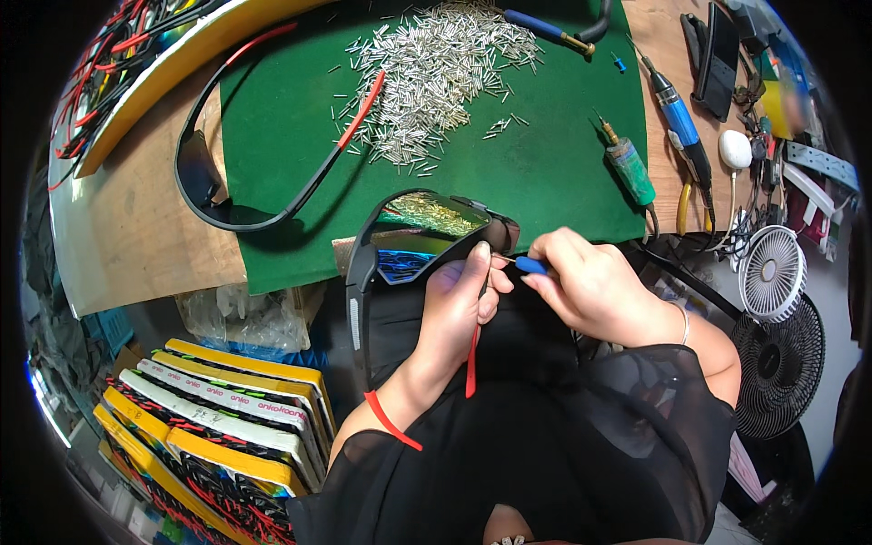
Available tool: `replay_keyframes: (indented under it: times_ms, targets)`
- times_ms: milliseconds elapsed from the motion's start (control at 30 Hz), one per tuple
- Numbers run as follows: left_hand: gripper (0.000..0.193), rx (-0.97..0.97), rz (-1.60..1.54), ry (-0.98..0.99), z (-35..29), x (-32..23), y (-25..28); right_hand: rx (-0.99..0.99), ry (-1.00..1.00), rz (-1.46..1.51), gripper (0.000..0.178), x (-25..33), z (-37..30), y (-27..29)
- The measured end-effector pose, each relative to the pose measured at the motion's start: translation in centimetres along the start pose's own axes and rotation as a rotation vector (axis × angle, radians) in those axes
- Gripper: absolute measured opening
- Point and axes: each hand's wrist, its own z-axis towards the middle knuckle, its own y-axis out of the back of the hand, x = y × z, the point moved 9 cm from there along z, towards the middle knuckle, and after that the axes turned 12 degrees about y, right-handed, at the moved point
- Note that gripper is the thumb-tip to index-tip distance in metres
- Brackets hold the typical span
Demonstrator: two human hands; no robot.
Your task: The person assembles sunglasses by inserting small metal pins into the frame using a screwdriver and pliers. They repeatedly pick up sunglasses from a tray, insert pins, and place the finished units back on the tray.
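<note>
one pair of sunglasses, pinched by the left hand at the near edge of the green mat; blue-handled tool, pinched by the right hand; silver pins, heaped far.

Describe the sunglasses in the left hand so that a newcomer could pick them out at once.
Find the green mat; by its near edge, the left hand holds black sunglasses with red arm tips. A similar pair rests to the upper left; only these are held, their lens gleaming gold and blue.
</note>
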Motion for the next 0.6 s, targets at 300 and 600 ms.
replay_keyframes:
  times_ms: [300,600]
  targets:
    - [0.032,-0.012,0.001,-0.005,-0.1,0.0,0.1,0.055,-0.043,0.017,0.025,-0.6,0.2,0.0]
    - [0.033,-0.018,0.008,-0.010,0.0,0.0,0.0,-0.007,-0.077,0.026,0.026,-1.0,-0.4,-0.4]
